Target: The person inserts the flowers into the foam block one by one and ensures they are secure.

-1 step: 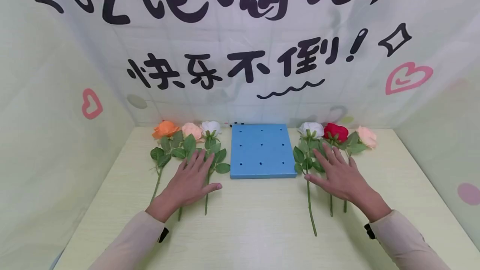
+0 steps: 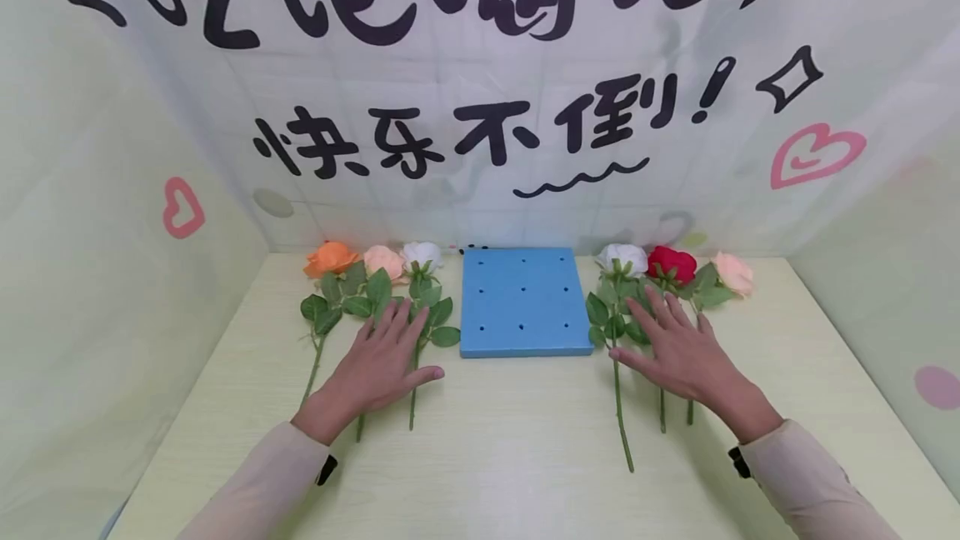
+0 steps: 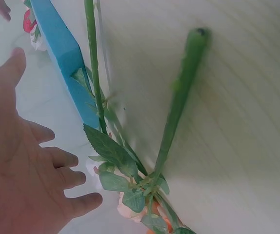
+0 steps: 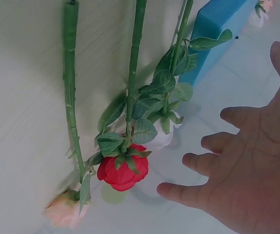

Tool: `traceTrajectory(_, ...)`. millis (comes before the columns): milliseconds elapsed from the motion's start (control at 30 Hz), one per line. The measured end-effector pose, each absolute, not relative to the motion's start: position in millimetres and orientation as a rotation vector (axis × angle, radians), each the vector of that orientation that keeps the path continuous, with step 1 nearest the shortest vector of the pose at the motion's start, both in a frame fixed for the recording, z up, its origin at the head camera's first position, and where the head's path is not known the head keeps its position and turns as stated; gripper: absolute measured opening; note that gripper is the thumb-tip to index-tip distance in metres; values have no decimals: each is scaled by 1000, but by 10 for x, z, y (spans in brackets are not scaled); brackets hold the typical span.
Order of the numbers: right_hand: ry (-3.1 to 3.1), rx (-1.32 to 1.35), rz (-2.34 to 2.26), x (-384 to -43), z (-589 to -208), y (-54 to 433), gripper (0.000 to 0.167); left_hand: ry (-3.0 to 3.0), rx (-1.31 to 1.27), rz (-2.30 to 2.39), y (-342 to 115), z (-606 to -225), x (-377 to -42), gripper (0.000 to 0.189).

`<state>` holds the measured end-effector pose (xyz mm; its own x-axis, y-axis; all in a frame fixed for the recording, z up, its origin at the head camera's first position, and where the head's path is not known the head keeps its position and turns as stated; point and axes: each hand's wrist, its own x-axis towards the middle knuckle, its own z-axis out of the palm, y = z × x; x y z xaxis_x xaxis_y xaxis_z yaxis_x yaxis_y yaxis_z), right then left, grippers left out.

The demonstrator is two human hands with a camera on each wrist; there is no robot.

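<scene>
My left hand [image 2: 381, 361] is held palm down, fingers spread, over three artificial roses: an orange rose [image 2: 331, 259], a peach rose [image 2: 384, 262] and a white rose [image 2: 422, 255]. It hides part of their stems. Opposite, my right hand [image 2: 686, 354] spreads its fingers over another white rose [image 2: 622, 258], a red rose [image 2: 672, 264] and a pale pink rose [image 2: 733, 274]. Both wrist views show gaps between the palms and the stems, and neither hand holds anything. Between the two groups lies a square blue foam block [image 2: 522, 307] with rows of small holes.
The roses lie on a pale wood-grain table [image 2: 495, 457], blooms toward the back. A white cloth backdrop [image 2: 465, 215] with black lettering rises behind the table, with cloth sides at left and right.
</scene>
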<state>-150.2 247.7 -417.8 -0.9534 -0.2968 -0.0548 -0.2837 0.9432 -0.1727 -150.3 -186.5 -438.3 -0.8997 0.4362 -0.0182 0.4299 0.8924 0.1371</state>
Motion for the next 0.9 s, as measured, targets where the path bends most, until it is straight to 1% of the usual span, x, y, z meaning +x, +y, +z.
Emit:
traceTrajectory(567,3004,-429,-257,-1492,-4196,2502,88,2985,683,211,-1840,-4387,-1526,91)
traceTrajectory(767,3030,-454,-295,-1574,-4160,2498,85,2980,683,247,-1832,-4355,-1608,89)
traceTrajectory(900,3014,-434,-447,-1676,-4110,2518,80,2997,701,327,-1805,-4360,-1693,85)
